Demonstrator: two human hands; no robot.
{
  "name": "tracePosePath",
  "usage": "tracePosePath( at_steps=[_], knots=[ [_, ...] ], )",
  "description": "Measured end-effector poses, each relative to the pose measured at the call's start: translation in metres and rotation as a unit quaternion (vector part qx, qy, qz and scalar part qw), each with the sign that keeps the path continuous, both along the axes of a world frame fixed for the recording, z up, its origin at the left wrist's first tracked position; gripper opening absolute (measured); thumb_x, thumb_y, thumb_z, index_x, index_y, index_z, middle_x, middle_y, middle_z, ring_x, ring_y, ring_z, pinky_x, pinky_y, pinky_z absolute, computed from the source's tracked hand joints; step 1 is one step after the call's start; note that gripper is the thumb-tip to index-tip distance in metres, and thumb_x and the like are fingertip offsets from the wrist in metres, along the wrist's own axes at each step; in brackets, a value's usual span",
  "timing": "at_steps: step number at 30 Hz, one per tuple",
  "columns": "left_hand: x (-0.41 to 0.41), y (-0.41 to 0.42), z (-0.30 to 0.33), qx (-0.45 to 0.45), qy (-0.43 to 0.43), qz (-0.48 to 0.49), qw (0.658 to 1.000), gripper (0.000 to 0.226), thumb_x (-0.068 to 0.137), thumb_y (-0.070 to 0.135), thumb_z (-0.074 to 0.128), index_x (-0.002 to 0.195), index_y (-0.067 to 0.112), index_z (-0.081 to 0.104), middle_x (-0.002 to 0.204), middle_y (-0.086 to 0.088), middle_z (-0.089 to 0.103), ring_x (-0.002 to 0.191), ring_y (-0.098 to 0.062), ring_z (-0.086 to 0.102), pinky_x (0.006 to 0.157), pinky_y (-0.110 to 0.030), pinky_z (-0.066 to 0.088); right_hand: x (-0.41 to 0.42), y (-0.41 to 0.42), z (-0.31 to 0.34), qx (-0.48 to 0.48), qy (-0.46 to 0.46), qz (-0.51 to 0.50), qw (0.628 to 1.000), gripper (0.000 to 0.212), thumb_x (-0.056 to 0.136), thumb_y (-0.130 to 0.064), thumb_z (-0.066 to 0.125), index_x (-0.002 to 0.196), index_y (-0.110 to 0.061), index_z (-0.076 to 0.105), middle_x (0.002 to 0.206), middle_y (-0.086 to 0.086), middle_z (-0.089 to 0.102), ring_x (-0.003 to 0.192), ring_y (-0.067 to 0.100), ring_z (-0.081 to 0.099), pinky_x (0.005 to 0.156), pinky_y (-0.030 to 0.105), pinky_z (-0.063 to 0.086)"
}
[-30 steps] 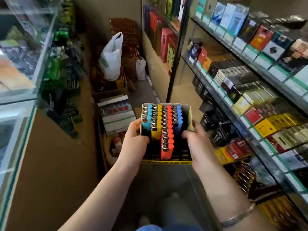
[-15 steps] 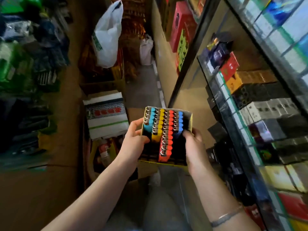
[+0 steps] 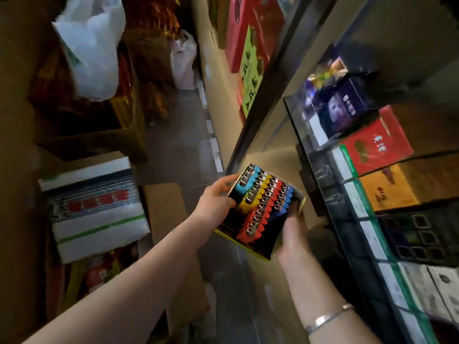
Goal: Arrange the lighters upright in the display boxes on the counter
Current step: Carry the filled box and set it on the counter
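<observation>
Both hands hold a tilted display box (image 3: 258, 252) of upright lighters (image 3: 260, 204), left hand (image 3: 216, 202) fingers curled over one side, right hand (image 3: 293, 234) gripping the other.

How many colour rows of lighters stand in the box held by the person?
4, side by side in the display box: light blue row nearest the left hand, then yellow, red, and dark blue nearest the right hand.

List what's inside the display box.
The display box holds upright lighters in rows: light blue, yellow, red, dark blue. Dark empty slots nearest the camera. Lighter bodies and box floor are hidden.
</observation>
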State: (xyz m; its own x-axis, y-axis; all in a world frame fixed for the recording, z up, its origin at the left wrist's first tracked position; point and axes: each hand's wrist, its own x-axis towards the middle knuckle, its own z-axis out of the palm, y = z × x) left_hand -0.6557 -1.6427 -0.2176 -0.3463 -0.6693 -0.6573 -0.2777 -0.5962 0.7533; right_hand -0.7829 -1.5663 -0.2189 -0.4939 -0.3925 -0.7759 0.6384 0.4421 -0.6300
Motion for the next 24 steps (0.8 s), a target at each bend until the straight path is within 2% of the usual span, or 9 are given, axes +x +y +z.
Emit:
tracePosePath(
  at_steps=[4, 6, 8, 12, 16, 18, 20, 21, 24],
  knots=[
    [-0.033, -0.033, -0.055, -0.019, -0.047, -0.003, 0.999, 0.052, 0.079, -0.011, 0.048, 0.121, 0.016, 0.058, 0.115, -0.006, 0.061, 0.098, -0.022, 0.060, 0.080, -0.030, 0.051, -0.020, -0.026, -0.059, -0.011, -0.020, -0.076, 0.997, 0.028, 0.094, -0.045, 0.045, 0.103, -0.024, 0.060, 0.079, -0.001, 0.070, 0.056, 0.009, 0.068, 0.045, 0.022, 0.052],
    [-0.046, -0.042, -0.082, 0.004, -0.032, 0.008, 0.999, 0.048, 0.079, -0.014, 0.045, 0.117, 0.012, 0.060, 0.109, -0.007, 0.065, 0.092, -0.019, 0.063, 0.070, -0.029, 0.053, -0.033, -0.033, -0.086, -0.013, -0.032, -0.093, 0.995, 0.037, 0.092, -0.050, 0.046, 0.116, -0.025, 0.058, 0.104, 0.008, 0.068, 0.083, 0.023, 0.070, 0.070, 0.039, 0.058],
    [-0.057, -0.046, -0.106, 0.018, -0.022, 0.013, 1.000, 0.044, 0.078, -0.014, 0.044, 0.106, 0.012, 0.065, 0.098, -0.007, 0.068, 0.081, -0.016, 0.066, 0.065, -0.026, 0.055, -0.046, -0.037, -0.109, -0.002, -0.049, -0.109, 0.993, 0.046, 0.090, -0.054, 0.047, 0.128, -0.028, 0.051, 0.119, 0.011, 0.062, 0.101, 0.033, 0.063, 0.089, 0.051, 0.050],
    [-0.082, -0.052, -0.142, 0.004, -0.032, 0.007, 0.999, 0.048, 0.076, -0.014, 0.040, 0.072, 0.025, 0.069, 0.063, 0.004, 0.066, 0.054, -0.004, 0.062, 0.050, -0.016, 0.051, -0.063, -0.044, -0.136, 0.025, -0.042, -0.159, 0.986, 0.053, 0.091, -0.054, 0.047, 0.135, -0.026, 0.042, 0.126, 0.012, 0.058, 0.107, 0.032, 0.059, 0.077, 0.040, 0.050],
    [-0.099, -0.053, -0.162, 0.000, -0.027, 0.008, 1.000, 0.050, 0.079, -0.011, 0.042, 0.105, 0.024, 0.067, 0.072, 0.009, 0.063, 0.054, 0.002, 0.060, 0.042, -0.008, 0.042, -0.077, -0.054, -0.151, 0.030, -0.013, -0.198, 0.980, 0.050, 0.095, -0.052, 0.037, 0.138, -0.026, 0.035, 0.136, 0.013, 0.049, 0.118, 0.033, 0.052, 0.083, 0.041, 0.043],
    [-0.103, -0.052, -0.169, 0.000, -0.041, 0.016, 0.999, 0.046, 0.081, -0.006, 0.047, 0.118, 0.019, 0.060, 0.097, -0.002, 0.064, 0.079, -0.009, 0.063, 0.059, -0.014, 0.052, -0.085, -0.061, -0.156, 0.023, 0.000, -0.212, 0.977, 0.049, 0.097, -0.050, 0.034, 0.140, -0.028, 0.033, 0.139, 0.013, 0.045, 0.121, 0.034, 0.049, 0.089, 0.043, 0.042],
    [-0.106, -0.049, -0.178, 0.023, -0.057, 0.047, 0.997, 0.053, 0.082, -0.002, 0.053, 0.132, 0.012, 0.047, 0.129, -0.010, 0.048, 0.105, -0.026, 0.057, 0.088, -0.035, 0.052, -0.089, -0.064, -0.160, 0.015, 0.009, -0.221, 0.975, 0.046, 0.098, -0.047, 0.032, 0.140, -0.029, 0.034, 0.139, 0.013, 0.045, 0.121, 0.033, 0.049, 0.090, 0.041, 0.041],
    [-0.107, -0.046, -0.180, 0.049, -0.058, 0.074, 0.994, 0.055, 0.082, -0.003, 0.055, 0.134, 0.009, 0.043, 0.131, -0.010, 0.043, 0.102, -0.027, 0.056, 0.087, -0.039, 0.053, -0.090, -0.064, -0.161, 0.014, 0.009, -0.219, 0.976, 0.044, 0.098, -0.046, 0.032, 0.140, -0.030, 0.034, 0.138, 0.012, 0.045, 0.121, 0.032, 0.049, 0.092, 0.041, 0.040],
    [-0.111, -0.038, -0.180, 0.114, -0.014, 0.123, 0.986, 0.042, 0.084, -0.009, 0.051, 0.125, 0.001, 0.048, 0.097, -0.012, 0.053, 0.075, -0.017, 0.056, 0.069, -0.030, 0.054, -0.090, -0.059, -0.163, 0.022, 0.006, -0.216, 0.976, 0.042, 0.098, -0.044, 0.036, 0.138, -0.032, 0.036, 0.136, 0.009, 0.048, 0.120, 0.028, 0.050, 0.102, 0.043, 0.039]
  ],
)
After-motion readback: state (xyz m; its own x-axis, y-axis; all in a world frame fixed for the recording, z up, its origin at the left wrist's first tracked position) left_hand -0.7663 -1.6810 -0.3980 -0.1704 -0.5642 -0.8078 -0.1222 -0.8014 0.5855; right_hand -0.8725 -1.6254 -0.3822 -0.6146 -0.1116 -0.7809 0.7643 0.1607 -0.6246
